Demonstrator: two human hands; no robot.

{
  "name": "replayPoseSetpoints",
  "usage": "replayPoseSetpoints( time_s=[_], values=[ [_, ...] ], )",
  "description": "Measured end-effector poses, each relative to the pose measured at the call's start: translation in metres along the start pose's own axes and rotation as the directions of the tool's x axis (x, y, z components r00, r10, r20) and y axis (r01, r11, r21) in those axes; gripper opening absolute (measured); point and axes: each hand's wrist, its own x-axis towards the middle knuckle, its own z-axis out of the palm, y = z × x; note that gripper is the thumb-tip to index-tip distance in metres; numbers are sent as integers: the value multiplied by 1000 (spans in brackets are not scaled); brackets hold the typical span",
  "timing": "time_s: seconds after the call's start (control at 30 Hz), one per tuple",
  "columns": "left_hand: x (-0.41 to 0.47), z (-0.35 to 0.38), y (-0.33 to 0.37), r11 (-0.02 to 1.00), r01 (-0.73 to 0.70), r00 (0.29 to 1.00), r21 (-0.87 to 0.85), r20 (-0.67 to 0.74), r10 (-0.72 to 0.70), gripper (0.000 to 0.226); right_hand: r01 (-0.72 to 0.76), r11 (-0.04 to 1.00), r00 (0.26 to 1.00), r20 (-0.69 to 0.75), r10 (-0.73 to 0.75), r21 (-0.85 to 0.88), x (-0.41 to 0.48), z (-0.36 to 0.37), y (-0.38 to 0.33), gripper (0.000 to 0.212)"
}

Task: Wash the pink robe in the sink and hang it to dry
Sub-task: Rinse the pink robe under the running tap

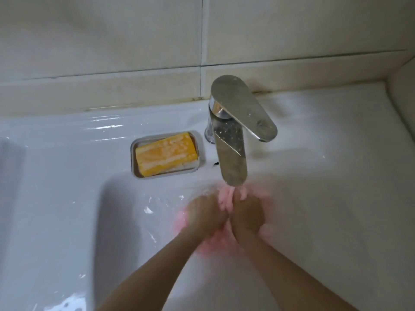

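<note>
Head view: at the white sink (107, 221), your 2 hands meet just below the spout of the chrome tap (231, 140). Your left hand (205, 213) and right hand (247, 213) sit knuckle to knuckle. Each has its fingers curled round a bunch of the pink robe (224, 198), though motion blur softens the detail of the grip.

A ridge of pink cloth stands up between the 2 fists and reaches almost to the mouth of the spout. Its long line runs from the tap toward you. The rest of the robe spreads as a pink haze under and around both hands in the basin, below the tap. Whether water is flowing cannot be told for certain. The basin beside your left hand shows wet glints.

This reads as the scrubbing stage, with rinsing, wringing and hanging not yet done.

The cloth lies between your hands, not off to either side, so the rub calls for 1 fist to work against the other along that ridge.

A yellow bar of soap (166, 153) lies in a grey dish (201, 151) just left of the tap's base, with its long side running across. If you want more lather, your left hand is the nearer 1.
</note>
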Motion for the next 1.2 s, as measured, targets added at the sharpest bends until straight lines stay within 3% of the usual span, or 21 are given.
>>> replayPoseSetpoints(
  time_s=[0.03, 0.1, 0.17, 0.2, 0.27, 0.3, 0.37, 0.4, 0.47, 0.53, 0.63, 0.87, 0.97, 1.03, 1.2],
  values=[
    [-2, -11, 1, 991, 42, 998, -128, 51, -36, 30, -48, 996, 996, 78, 42, 71, 1, -3, 3, 29],
    [-14, -36, 3, 949, 67, 979, -309, 202, -4, 62, -115, 949, 965, 260, 36, 295, 1, -19, 12, 26],
    [-35, -52, -2, 894, 92, 971, -439, 238, 17, 86, -132, 893, 933, 359, -36, 431, -7, -48, 19, 65],
    [-46, -56, -4, 884, 108, 974, -454, 227, -2, 86, -115, 900, 914, 399, -69, 421, -14, -62, 22, 77],
    [-63, -53, -6, 965, 50, 990, -257, 141, -14, 85, 45, 959, 904, 396, -159, 281, -31, -79, 33, 77],
    [-70, -49, -4, 996, 8, 993, -85, 118, 2, 89, 208, 971, 923, 305, -236, 121, -39, -82, 39, 76],
    [-80, -22, -7, 979, -99, 992, 180, 95, 83, 102, 467, 871, 880, 182, -439, -153, -44, -78, 51, 76],
    [-83, -8, -6, 958, -138, 989, 251, 81, 121, 107, 506, 840, 858, 217, -466, -197, -45, -69, 55, 75],
    [-86, 18, -8, 969, -129, 992, 208, 17, 129, 115, 542, 820, 820, 330, -468, -185, -45, -47, 60, 72],
    [-83, 32, -9, 991, -94, 994, 92, -46, 99, 108, 587, 774, 793, 358, -493, -236, -45, -28, 66, 63],
    [-80, 36, -4, 997, -61, 992, 48, -105, 66, 92, 598, 726, 801, 283, -528, -339, -45, -14, 67, 52],
    [-59, 51, 4, 951, -309, 889, 4, -353, 291, 46, 616, 715, 769, 55, -637, -330, -26, 6, 67, 32],
    [-47, 55, -2, 914, -405, 856, -17, -359, 373, 31, 589, 742, 789, 30, -614, -319, -17, 13, 64, 33],
    [-34, 54, -6, 906, -407, 874, -119, -340, 347, 17, 564, 774, 810, 9, -587, -287, -10, 14, 57, 32],
    [-3, 30, -4, 826, -453, 890, -336, -228, 395, 11, 496, 853, 854, -85, -513, -163, 7, 13, 36, 31]
  ],
)
